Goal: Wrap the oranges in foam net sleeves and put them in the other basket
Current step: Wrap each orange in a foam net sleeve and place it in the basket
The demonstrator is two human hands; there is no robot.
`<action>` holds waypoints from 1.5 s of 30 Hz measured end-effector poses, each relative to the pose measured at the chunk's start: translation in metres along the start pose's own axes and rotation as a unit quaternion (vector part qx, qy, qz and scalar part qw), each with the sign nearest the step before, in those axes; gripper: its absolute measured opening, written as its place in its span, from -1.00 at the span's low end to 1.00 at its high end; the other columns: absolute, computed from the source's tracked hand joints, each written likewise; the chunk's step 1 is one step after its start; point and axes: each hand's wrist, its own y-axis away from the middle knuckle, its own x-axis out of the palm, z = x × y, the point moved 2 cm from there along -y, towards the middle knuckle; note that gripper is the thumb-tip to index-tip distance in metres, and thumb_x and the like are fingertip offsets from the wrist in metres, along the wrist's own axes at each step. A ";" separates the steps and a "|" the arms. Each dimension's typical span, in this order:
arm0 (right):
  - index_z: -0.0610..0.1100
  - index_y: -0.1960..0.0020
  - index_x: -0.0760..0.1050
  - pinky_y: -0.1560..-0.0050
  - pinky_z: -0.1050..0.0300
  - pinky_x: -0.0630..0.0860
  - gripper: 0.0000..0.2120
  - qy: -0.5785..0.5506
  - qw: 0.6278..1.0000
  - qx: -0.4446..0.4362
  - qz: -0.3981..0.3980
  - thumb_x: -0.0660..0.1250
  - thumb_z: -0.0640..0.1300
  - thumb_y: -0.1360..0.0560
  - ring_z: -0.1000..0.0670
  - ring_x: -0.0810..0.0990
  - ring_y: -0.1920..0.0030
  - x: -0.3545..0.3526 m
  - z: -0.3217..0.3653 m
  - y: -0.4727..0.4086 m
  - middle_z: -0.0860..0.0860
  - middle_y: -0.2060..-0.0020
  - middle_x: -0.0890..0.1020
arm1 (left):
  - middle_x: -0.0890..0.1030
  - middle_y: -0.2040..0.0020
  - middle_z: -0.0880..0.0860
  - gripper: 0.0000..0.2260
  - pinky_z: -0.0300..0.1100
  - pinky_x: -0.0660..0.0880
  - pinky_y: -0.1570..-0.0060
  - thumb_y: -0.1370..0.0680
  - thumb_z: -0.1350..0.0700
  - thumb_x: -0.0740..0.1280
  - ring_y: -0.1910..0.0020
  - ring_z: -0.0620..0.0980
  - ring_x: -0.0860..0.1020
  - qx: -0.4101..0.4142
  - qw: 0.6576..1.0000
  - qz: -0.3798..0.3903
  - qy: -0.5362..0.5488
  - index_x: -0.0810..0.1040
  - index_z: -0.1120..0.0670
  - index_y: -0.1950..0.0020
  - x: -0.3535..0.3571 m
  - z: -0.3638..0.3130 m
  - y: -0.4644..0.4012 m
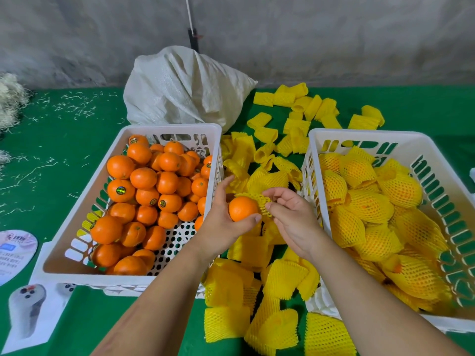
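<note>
Orange held at frame centre, sleeve at its right edge

The orange [243,208] is gripped by the left hand [226,217]; a yellow foam net sleeve [264,205], partly hidden behind the fingers, is pinched by the right hand [293,217] between the two white baskets.

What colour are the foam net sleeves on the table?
Yellow foam net sleeves, clearest in the head view.

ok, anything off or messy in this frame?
Mostly loose clutter: pale straw-like shreds are scattered over the green cloth at left, and spare foam sleeves lie in a heap between the baskets instead of stacked. Nothing looks damaged or spilled.
</note>
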 end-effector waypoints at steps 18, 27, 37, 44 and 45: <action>-0.13 -0.03 0.61 -0.04 0.23 0.51 -0.83 0.381 0.859 -0.340 -0.036 0.31 -0.30 -0.51 0.02 0.57 -0.06 0.002 0.009 0.019 -0.01 -0.01 0.55 | 0.60 0.06 -0.16 -0.33 -0.31 0.48 0.32 -0.38 -0.22 0.59 0.24 -0.18 0.59 0.013 0.994 -0.035 -0.102 0.35 -0.15 -0.38 0.018 0.018 -0.002; -0.06 -0.35 0.53 -0.01 0.36 0.50 -0.66 0.384 0.899 -0.209 -0.039 0.28 0.05 -0.64 0.24 0.51 -0.10 -0.005 -0.006 0.006 0.18 -0.12 0.51 | 0.62 0.01 -0.29 -0.39 -0.29 0.57 0.21 -0.48 -0.03 0.60 0.15 -0.21 0.65 0.001 0.998 -0.054 0.033 0.28 -0.13 -0.36 0.019 0.017 -0.002; -0.24 -0.10 0.62 0.17 0.40 0.43 -0.79 0.425 0.817 -0.377 -0.100 0.29 -0.13 -0.62 0.12 0.52 0.13 0.002 0.001 0.013 -0.06 0.07 0.62 | 0.63 -0.04 0.02 -0.53 -0.35 0.48 0.25 -0.51 -0.09 0.53 0.16 -0.16 0.60 -0.034 0.992 -0.109 -0.048 0.41 -0.18 -0.34 0.018 0.010 -0.006; -0.07 -0.35 0.41 0.07 0.14 0.58 -0.59 0.390 0.893 -0.221 -0.030 0.40 -0.19 -0.53 0.07 0.54 -0.07 -0.002 -0.011 0.010 0.05 -0.14 0.52 | 0.58 -0.20 0.07 -0.53 -0.01 0.70 0.05 -0.54 0.19 0.54 -0.03 0.02 0.69 -0.011 0.993 -0.096 0.070 0.41 -0.02 -0.34 0.017 0.008 -0.004; -0.07 -0.33 0.43 0.10 0.17 0.55 -0.61 0.378 0.899 -0.218 -0.038 0.40 -0.21 -0.54 0.06 0.56 -0.04 -0.003 -0.009 0.009 0.04 -0.11 0.55 | 0.57 -0.21 0.07 -0.50 -0.03 0.68 0.05 -0.53 0.19 0.55 -0.05 0.06 0.67 -0.001 0.995 -0.085 0.055 0.40 -0.02 -0.37 0.016 0.008 -0.003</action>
